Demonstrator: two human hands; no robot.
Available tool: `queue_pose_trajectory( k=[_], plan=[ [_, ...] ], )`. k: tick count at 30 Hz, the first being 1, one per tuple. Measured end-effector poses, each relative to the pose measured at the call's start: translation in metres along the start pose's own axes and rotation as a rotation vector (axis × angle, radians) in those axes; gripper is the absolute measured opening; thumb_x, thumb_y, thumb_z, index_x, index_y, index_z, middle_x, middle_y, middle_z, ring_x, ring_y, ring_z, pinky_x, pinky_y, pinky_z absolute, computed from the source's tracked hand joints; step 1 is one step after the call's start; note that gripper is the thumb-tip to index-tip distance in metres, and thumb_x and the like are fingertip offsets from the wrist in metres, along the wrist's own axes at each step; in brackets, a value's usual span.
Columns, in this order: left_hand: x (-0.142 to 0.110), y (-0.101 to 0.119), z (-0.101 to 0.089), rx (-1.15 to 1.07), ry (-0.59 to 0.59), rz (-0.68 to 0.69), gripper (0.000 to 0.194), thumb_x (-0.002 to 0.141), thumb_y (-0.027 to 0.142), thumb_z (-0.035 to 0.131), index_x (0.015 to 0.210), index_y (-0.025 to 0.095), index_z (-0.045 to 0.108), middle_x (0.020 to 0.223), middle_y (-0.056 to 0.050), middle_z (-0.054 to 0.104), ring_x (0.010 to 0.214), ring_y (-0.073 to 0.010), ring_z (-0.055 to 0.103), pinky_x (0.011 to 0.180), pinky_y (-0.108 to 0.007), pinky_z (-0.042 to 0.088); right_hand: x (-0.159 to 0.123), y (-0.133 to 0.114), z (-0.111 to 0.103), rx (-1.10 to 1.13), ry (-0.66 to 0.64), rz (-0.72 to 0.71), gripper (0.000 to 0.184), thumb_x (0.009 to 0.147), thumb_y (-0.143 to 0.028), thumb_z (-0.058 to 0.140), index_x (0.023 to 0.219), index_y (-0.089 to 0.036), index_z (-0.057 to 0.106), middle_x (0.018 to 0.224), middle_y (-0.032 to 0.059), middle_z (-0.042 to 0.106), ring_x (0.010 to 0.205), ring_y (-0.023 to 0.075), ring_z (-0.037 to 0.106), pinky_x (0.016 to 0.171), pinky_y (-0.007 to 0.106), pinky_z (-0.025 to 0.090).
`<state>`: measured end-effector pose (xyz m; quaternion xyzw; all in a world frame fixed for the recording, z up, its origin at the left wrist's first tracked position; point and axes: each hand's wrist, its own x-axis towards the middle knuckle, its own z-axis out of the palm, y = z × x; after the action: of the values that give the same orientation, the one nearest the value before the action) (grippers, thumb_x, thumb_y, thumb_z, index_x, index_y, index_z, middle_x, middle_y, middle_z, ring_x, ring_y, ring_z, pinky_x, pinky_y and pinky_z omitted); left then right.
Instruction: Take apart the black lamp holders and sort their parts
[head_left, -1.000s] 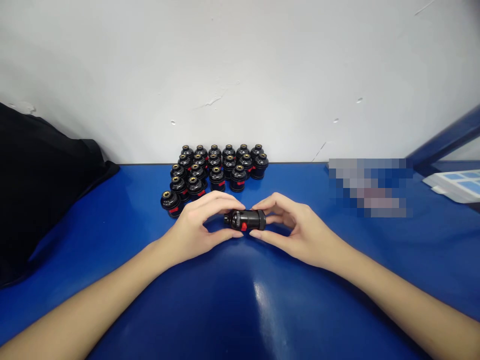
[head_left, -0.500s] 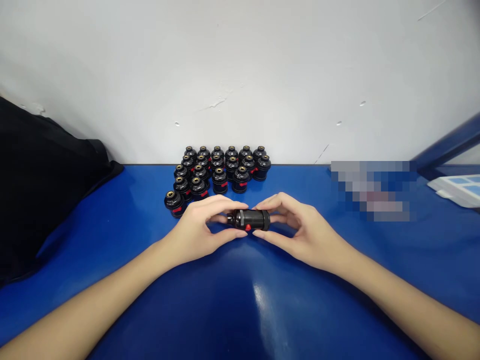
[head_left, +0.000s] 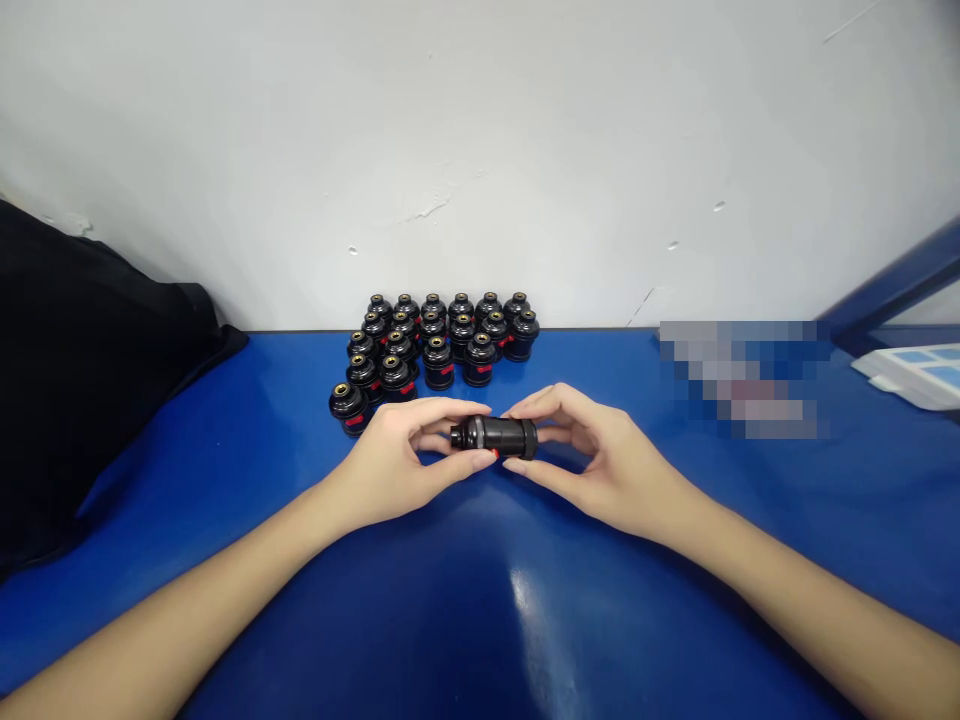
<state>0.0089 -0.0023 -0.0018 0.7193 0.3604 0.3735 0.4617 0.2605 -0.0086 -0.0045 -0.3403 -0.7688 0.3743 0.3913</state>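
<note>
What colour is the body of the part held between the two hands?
The body of the held part is glossy black, best seen in the head view.

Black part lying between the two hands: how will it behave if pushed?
The black part will probably roll if pushed from the side, since its body looks round and it lies on its side. It looks rigid, so it likely won't flex under the fingers. Its glossy surface may be a bit slippery.

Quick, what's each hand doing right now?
Left hand: closed on the narrow end of the black socket, fingers and thumb.
Right hand: around the same socket's wide end; how firm its grip is can't be told.
</note>
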Motion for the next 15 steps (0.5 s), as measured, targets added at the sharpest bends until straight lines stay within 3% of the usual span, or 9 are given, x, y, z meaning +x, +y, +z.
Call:
queue_pose_trajectory(
  k=[3,5,9,11,13,15],
  plan=[
    [0.0002,0.0044,0.0040,-0.138,-0.020,-0.203,0.039,0.091,0.043,0.081,0.117,0.014,0.075,0.100,-0.009,0.081,0.091,-0.0243,0.082,0.090,-0.039,0.070,-0.0002,-0.0009,0.0007,-0.008,-0.004,-0.006,0.024,0.094,-0.027,0.079,0.114,-0.025,0.066,0.113,0.0027,0.073,0.104,0.0179,0.076,0.099,0.035,0.067],
    [0.0002,0.0042,0.0047,-0.188,-0.041,-0.257,0.040,0.095,0.048,0.076,0.115,0.013,0.073,0.099,-0.010,0.081,0.089,-0.0245,0.083,0.088,-0.040,0.070,-0.0003,-0.0016,0.0008,-0.010,-0.007,-0.011,0.023,0.094,-0.026,0.079,0.113,-0.025,0.066,0.113,0.0033,0.072,0.103,0.0184,0.076,0.098,0.035,0.067],
    [-0.0006,-0.0010,0.0014,-0.010,-0.058,0.001,0.052,0.085,0.035,0.088,0.132,0.023,0.069,0.131,-0.010,0.071,0.116,-0.0250,0.075,0.100,-0.040,0.067,-0.0004,-0.0021,-0.0002,-0.011,0.001,-0.006,0.023,0.094,-0.026,0.079,0.113,-0.025,0.066,0.112,0.0031,0.073,0.104,0.0199,0.076,0.099,0.038,0.067],
    [-0.0009,-0.0021,-0.0002,0.077,-0.035,0.116,0.050,0.082,0.028,0.090,0.129,0.025,0.073,0.131,-0.008,0.069,0.119,-0.0237,0.072,0.101,-0.039,0.067,-0.0002,-0.0021,-0.0009,-0.011,0.002,0.004,0.024,0.093,-0.028,0.080,0.113,-0.026,0.066,0.111,0.0032,0.074,0.103,0.0208,0.076,0.099,0.040,0.067],
    [-0.0005,-0.0008,-0.0005,0.065,0.006,0.102,0.041,0.085,0.027,0.087,0.124,0.024,0.076,0.122,-0.008,0.073,0.111,-0.0220,0.074,0.097,-0.039,0.069,0.0000,-0.0019,-0.0015,-0.013,0.004,0.009,0.024,0.094,-0.029,0.080,0.114,-0.026,0.066,0.112,0.0041,0.073,0.104,0.0220,0.076,0.100,0.042,0.067],
    [0.0006,0.0017,0.0001,-0.029,0.026,-0.017,0.037,0.087,0.032,0.086,0.120,0.021,0.076,0.112,-0.008,0.078,0.100,-0.0220,0.079,0.092,-0.039,0.070,0.0002,-0.0010,-0.0021,-0.016,0.014,0.004,0.023,0.094,-0.029,0.079,0.113,-0.026,0.066,0.113,0.0055,0.073,0.105,0.0233,0.075,0.100,0.044,0.067]
  ],
)
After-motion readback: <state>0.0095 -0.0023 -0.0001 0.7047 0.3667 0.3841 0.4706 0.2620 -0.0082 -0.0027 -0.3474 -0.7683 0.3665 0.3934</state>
